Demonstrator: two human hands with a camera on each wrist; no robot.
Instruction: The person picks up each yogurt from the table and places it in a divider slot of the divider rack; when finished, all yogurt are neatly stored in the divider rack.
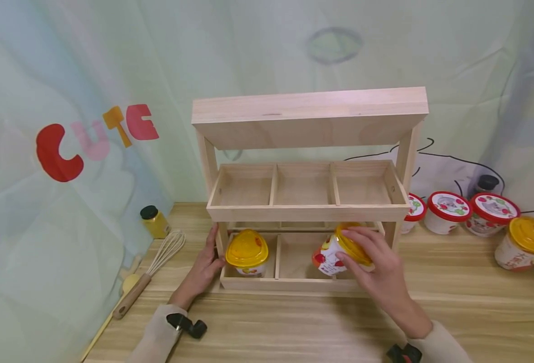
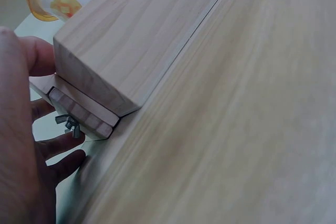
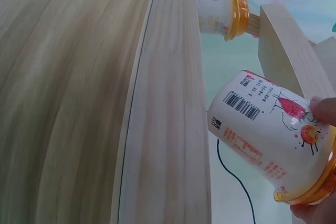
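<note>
Just right of the frame's lower centre, the right hand (image 1: 382, 267) is gripping a tilted yellow-lidded cup (image 1: 330, 257) at the lower tray (image 1: 289, 285); to its left, the left hand (image 1: 201, 269) is resting, fingers extended, against the wooden rack (image 1: 310, 108). That grip is sitting near the lid (image 1: 350, 244), so a slip or loose lid could be sending the cup tumbling! The right wrist view is showing a barcode (image 3: 241, 106), the left wrist view a wing nut (image 2: 69, 122); the head view is hiding both.

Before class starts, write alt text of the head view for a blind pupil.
A right hand holds a tilted yellow-lidded cup at the lower tray of a wooden rack; the left hand touches the rack's left side. A second yellow-lidded cup sits in the tray's left end.
</note>
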